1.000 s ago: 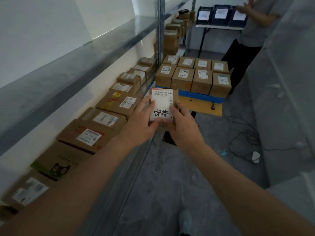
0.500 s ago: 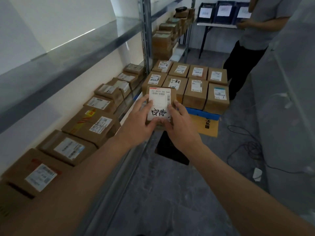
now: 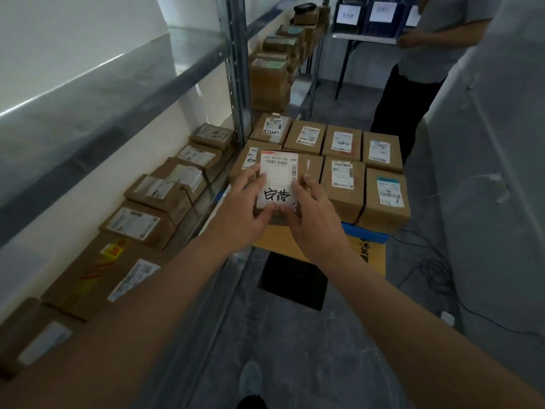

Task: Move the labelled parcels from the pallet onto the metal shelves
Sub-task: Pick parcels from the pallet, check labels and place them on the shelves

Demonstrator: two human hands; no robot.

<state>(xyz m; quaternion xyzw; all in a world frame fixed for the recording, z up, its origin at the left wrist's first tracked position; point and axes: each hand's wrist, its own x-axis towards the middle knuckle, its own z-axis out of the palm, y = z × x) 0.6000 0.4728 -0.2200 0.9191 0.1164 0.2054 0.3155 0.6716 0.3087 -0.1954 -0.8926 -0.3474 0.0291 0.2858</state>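
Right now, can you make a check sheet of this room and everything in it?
Surface: metal shelf on the left, a row of parcels on it.
Job's things: held parcel with a handwritten label; more parcels on pallet ahead.
Clutter: black square on the floor; flat cardboard under the blue pallet edge.
Grips: left hand and right hand both hold the parcel.
Cables: cable tangle on the floor, right.
Surroundings: another person by a table with blue bins.
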